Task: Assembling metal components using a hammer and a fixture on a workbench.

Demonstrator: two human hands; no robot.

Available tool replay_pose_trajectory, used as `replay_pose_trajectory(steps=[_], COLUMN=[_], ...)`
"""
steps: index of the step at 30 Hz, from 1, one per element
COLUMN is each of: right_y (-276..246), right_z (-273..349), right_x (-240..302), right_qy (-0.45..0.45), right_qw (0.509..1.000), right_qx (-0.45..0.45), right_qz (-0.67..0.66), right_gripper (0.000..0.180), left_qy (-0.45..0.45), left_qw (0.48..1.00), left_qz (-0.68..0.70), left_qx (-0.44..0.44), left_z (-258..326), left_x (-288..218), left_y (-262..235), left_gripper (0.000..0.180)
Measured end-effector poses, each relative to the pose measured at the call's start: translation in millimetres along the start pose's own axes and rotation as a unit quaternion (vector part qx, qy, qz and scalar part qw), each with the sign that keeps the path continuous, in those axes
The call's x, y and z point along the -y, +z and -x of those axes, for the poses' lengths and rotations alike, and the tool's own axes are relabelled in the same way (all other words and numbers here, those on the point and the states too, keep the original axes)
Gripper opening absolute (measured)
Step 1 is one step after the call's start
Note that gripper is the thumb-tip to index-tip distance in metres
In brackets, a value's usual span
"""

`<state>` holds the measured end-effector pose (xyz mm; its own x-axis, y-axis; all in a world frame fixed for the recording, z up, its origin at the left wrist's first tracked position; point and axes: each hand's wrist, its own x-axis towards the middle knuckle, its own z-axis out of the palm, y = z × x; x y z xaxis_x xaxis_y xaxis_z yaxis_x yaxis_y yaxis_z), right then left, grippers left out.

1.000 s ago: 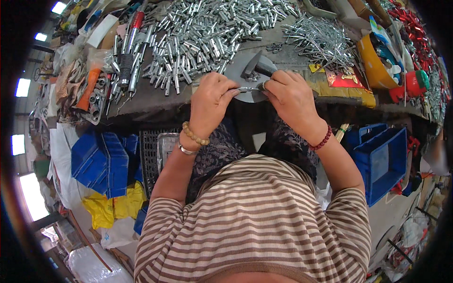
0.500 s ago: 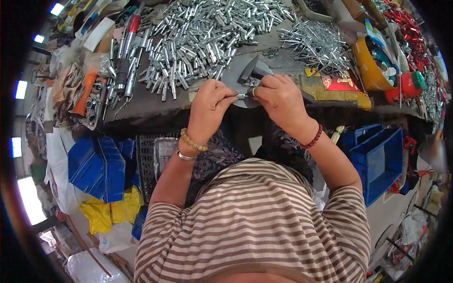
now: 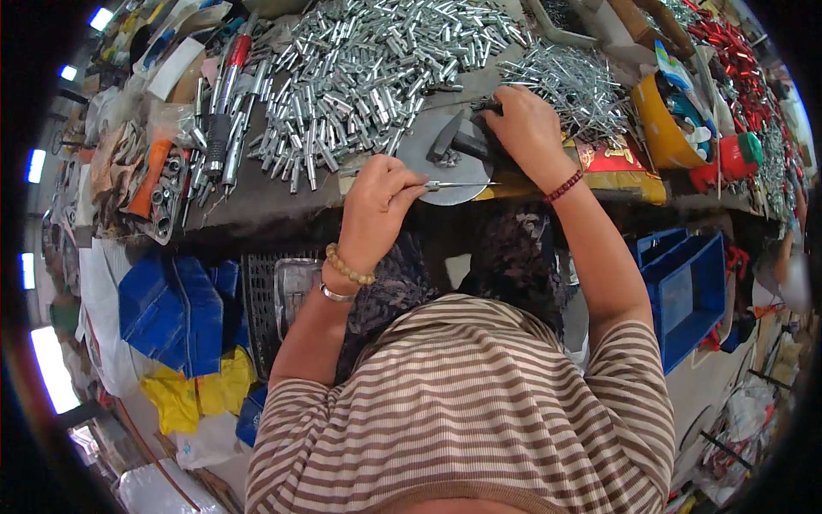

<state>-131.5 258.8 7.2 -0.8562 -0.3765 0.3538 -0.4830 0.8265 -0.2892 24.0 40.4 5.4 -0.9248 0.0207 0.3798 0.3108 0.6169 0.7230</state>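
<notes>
My left hand [image 3: 381,201] pinches a thin metal rod [image 3: 458,184], whose pointed end sticks out to the right over a round grey metal plate [image 3: 458,195]. On that plate rests a dark hammer head [image 3: 467,144], with a few tiny metal bits [image 3: 449,158] beside it. Beyond the hammer, my right hand [image 3: 524,128] reaches forward with curled fingertips at a small cluster of dark metal pieces [image 3: 485,106]. What exactly lies between those fingertips is too small to make out.
A big heap of silvery metal tubes [image 3: 360,77] covers the table's far middle, with a pile of thin pins [image 3: 569,81] to its right. A yellow container [image 3: 664,124] and red jar [image 3: 728,161] stand at right. Blue bins [image 3: 685,291] flank my legs.
My right hand has left the rod and moved forward and right to the dark pieces. My left hand stays nearly in place, and the rod's pointed end now shows.
</notes>
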Motion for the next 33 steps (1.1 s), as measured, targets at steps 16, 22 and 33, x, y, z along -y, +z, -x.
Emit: replay_pose_trajectory(steps=[16, 22, 33], right_y=[-37.8, -33.0, -41.1], right_z=[38.1, 48.7, 47.2], right_x=[48.8, 61.4, 73.0], right_qy=[-0.173, -0.187, -0.254], right_qw=[0.967, 0.960, 0.960], right_qx=[0.004, 0.074, 0.068], right_qz=[-0.189, -0.194, -0.095], right_gripper=[0.015, 0.014, 0.011], left_qy=[0.041, 0.048, 0.046], left_qw=[0.999, 0.998, 0.999], left_qz=[-0.021, -0.024, -0.019], left_qx=[-0.011, -0.013, -0.010], left_z=[0.8, 0.7, 2.1], left_x=[5.3, 5.7, 7.6], left_y=[1.8, 1.2, 1.6], left_gripper=[0.011, 0.011, 0.014])
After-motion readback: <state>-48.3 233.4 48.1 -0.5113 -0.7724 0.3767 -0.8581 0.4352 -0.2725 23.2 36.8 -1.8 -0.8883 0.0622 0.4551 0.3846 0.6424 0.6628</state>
